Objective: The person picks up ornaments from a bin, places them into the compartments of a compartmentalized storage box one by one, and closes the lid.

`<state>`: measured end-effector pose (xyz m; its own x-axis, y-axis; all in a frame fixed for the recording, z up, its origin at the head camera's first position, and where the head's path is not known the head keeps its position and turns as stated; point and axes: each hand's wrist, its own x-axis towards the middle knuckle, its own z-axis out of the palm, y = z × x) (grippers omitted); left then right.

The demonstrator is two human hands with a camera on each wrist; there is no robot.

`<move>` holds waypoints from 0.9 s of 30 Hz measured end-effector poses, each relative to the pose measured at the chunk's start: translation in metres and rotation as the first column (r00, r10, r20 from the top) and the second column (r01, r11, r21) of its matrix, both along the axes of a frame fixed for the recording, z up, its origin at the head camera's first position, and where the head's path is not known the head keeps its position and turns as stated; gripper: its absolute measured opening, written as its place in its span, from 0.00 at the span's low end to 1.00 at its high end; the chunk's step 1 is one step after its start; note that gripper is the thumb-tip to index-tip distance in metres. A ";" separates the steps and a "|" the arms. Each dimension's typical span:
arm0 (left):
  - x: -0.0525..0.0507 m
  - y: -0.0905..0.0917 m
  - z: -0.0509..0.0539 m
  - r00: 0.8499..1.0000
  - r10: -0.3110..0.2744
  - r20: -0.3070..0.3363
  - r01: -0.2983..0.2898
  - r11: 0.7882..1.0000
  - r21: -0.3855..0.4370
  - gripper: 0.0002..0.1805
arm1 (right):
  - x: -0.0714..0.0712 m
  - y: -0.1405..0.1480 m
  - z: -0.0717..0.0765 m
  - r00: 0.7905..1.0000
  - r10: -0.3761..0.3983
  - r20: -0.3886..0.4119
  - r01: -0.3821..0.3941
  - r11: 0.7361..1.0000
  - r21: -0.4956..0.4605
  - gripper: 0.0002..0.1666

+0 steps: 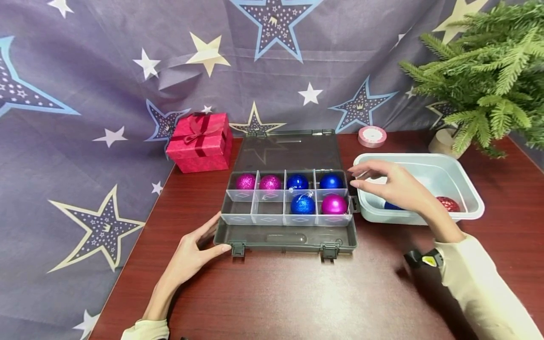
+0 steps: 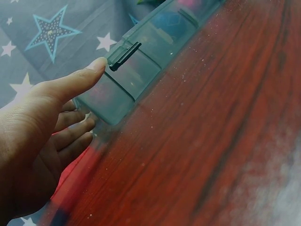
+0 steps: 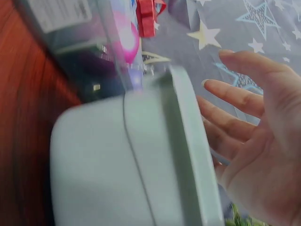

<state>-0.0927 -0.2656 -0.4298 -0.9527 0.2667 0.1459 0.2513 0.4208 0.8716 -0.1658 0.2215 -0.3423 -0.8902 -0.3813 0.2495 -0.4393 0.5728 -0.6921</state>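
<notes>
A grey see-through compartment box lies with its lid raised at the back. In its back row sit two glittery pink baubles, one pink bauble at the far left, and two blue baubles, one blue bauble at the right. Nearer, a glittery blue bauble and a smooth pink bauble fill the two right compartments. My left hand holds the box's front left corner, thumb by a latch. Above the left rim of a pale tub, my right hand hovers with nothing in its fingers.
Inside the tub are a red bauble and a blue one, partly hidden by my right arm. Behind stand a red gift box, a pink ribbon roll and a small artificial tree. Starry cloth hangs behind the table.
</notes>
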 end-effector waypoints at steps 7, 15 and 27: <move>0.000 0.000 0.000 1.000 -0.001 -0.001 0.001 1.000 0.007 0.44 | 0.011 0.034 -0.004 0.999 -0.048 -0.004 0.048 0.999 0.022 0.17; 0.000 0.000 0.000 1.000 -0.003 -0.011 0.003 1.000 0.013 0.44 | 0.019 0.072 -0.016 0.998 -0.036 -0.048 0.036 0.999 0.018 0.17; 0.000 0.001 0.000 1.000 -0.005 -0.009 0.005 1.000 0.024 0.44 | 0.025 0.092 -0.019 0.993 -0.077 0.084 0.063 0.985 0.159 0.21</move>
<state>-0.0924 -0.2648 -0.4297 -0.9500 0.2678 0.1608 0.2612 0.3986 0.8791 -0.1412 0.3139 -0.3610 -0.9322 -0.3448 0.1103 -0.3345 0.7041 -0.6264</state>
